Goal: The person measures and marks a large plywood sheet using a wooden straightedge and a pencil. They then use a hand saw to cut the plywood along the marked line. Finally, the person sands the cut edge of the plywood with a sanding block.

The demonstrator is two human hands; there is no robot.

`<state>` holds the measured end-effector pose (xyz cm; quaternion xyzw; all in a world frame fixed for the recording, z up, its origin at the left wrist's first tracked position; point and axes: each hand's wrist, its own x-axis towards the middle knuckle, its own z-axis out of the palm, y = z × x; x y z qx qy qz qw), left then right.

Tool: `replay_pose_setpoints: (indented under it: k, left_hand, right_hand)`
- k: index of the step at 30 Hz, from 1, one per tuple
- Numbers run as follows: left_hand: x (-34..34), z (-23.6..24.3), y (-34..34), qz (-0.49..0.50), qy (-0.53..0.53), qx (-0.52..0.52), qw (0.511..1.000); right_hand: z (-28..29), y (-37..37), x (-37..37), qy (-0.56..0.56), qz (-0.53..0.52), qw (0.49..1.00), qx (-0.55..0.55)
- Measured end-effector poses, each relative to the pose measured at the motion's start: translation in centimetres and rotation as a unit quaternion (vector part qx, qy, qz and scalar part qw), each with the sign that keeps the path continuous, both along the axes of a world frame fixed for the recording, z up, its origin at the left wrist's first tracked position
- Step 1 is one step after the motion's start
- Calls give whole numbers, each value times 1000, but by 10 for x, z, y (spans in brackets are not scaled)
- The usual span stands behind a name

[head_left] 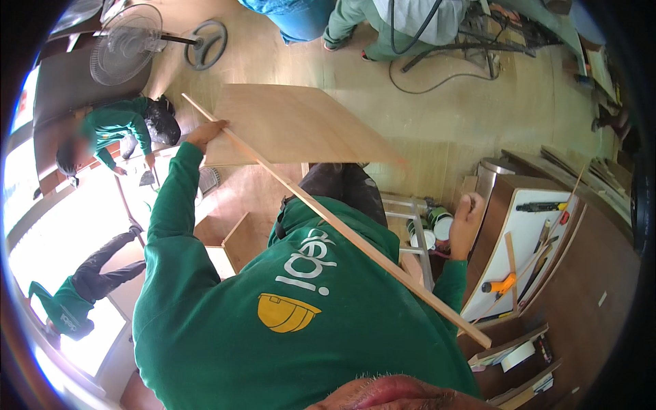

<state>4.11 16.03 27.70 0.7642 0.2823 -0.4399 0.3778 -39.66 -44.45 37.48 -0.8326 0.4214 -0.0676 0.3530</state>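
Observation:
My left hand (205, 134) is closed around a long, thin wooden strip (348, 231), close to its far end. The strip slants across the front of my green sweatshirt, its other end down at the lower right. A flat plywood panel (294, 123) lies beyond my body, its left edge right by my left fingers; whether they also grip it I cannot tell. My right hand (467, 222) is raised on the right, near a white-topped cabinet. Its fingers are loosely bent and a little apart, with nothing visible in them.
On the white cabinet top (531, 222) lie an orange-handled tool (499, 283), a cutter knife (541, 206) and thin sticks. Paint cans (443, 227) stand beside a ladder (418, 236). A fan (127, 44) stands far left. Co-workers are at left and at the top.

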Motion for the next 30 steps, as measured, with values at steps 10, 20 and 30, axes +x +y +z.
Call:
replay_pose_setpoints:
  k: [10,20,30]
  left_hand:
    - [17,-54,63,167,-72,-33,983]
    - [-71,-166,-6,285,-210,123,927]
    - [-156,-145,-98,382,-29,-162,910]
  right_hand:
    - [-32,74,22,41,174,951,251]
    - [23,180,157,-59,416,892,166]
    - [-132,250,262,49,625,766,140]
